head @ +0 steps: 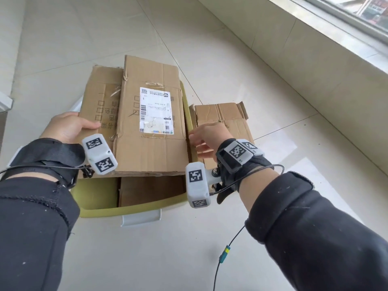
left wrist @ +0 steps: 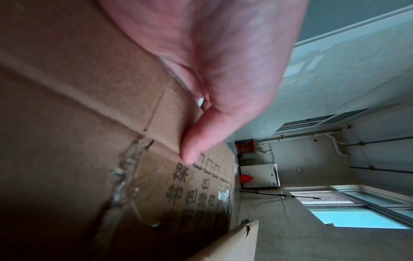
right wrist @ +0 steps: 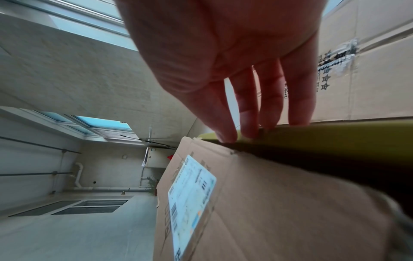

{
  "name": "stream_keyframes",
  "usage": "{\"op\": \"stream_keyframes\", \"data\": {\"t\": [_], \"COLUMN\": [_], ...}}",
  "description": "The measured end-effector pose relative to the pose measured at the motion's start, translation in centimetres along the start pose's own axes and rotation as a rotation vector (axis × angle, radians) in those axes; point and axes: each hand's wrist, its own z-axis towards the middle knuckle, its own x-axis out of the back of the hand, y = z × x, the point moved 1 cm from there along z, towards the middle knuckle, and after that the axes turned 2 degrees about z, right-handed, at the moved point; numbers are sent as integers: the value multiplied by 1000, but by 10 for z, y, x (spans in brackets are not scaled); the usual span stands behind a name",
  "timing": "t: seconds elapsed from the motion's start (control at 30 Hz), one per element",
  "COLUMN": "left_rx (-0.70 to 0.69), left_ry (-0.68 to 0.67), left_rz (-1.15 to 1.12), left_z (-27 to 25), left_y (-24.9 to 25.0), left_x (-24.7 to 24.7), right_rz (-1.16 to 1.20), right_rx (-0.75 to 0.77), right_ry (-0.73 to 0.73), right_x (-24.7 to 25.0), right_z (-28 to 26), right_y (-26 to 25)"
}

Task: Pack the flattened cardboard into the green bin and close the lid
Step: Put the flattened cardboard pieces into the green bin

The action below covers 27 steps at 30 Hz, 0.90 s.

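Note:
A stack of flattened cardboard (head: 151,127) with a white shipping label lies tilted across the top of the open green bin (head: 134,208), overhanging its far side. My left hand (head: 69,127) grips the stack's left edge, thumb (left wrist: 196,146) on the printed top sheet (left wrist: 78,106). My right hand (head: 206,136) is at the stack's right edge with straight fingers (right wrist: 225,127) touching the bin rim (right wrist: 324,134) beside the labelled sheet (right wrist: 279,203). More cardboard (head: 151,192) stands inside the bin. No lid is visible.
Another flattened box (head: 228,118) lies on the tiled floor just right of the bin, behind my right hand. A white latch (head: 141,219) sits on the bin's near rim. A low wall with a window ledge (head: 315,49) runs along the right.

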Motion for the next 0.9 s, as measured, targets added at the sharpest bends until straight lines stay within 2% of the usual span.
{"op": "stream_keyframes", "data": {"t": [0.13, 0.27, 0.37, 0.63, 0.8, 0.83, 0.9], "left_rx": [26, 85, 103, 92, -124, -140, -101], "left_ry": [-8, -16, 14, 213, 485, 503, 441], "left_rz": [80, 283, 384, 525, 469, 485, 544], "left_z": [-1, -3, -4, -3, -11, -13, -16], "left_y": [-7, -15, -17, -23, -16, -16, -18], "left_x": [5, 6, 0, -34, -44, -46, -52], "right_rz": [-4, -85, -93, -29, 24, 23, 47], "right_rx": [39, 3, 13, -34, -43, -39, -33], "right_ry": [11, 71, 64, 83, 103, 107, 99], "right_x": [-6, -8, -9, -9, -9, -8, -7], "right_z": [3, 4, 8, 12, 16, 17, 19], "right_y": [5, 2, 1, -2, 0, 1, 3]}}
